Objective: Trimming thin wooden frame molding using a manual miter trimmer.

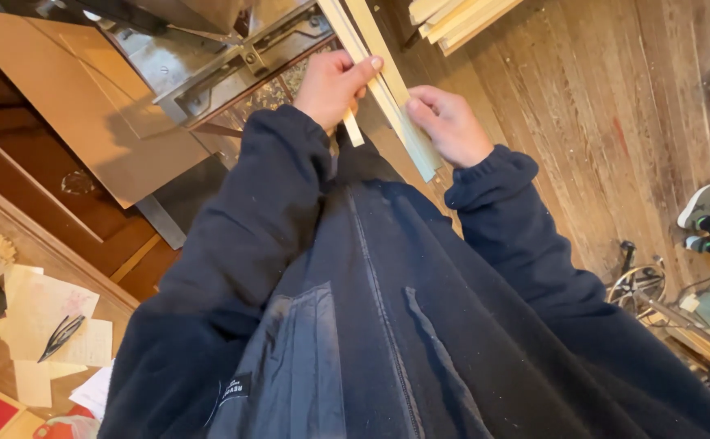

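Left hand and right hand each grasp the pale wooden strips, which run between them above the floor.

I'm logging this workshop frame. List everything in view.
wood strips: several, pale, held in both hands
machine: one, grey metal, top centre
stacked strips: a few, pale, top edge
board: one, tan, upper left
papers: several, cream, lower left
scissors: one, black, on the papers
floor: brown planks, right
shoes: two, grey-white, another person's, far right
jacket: one, dark navy, centre
left hand: gripping the strips
right hand: gripping the strips
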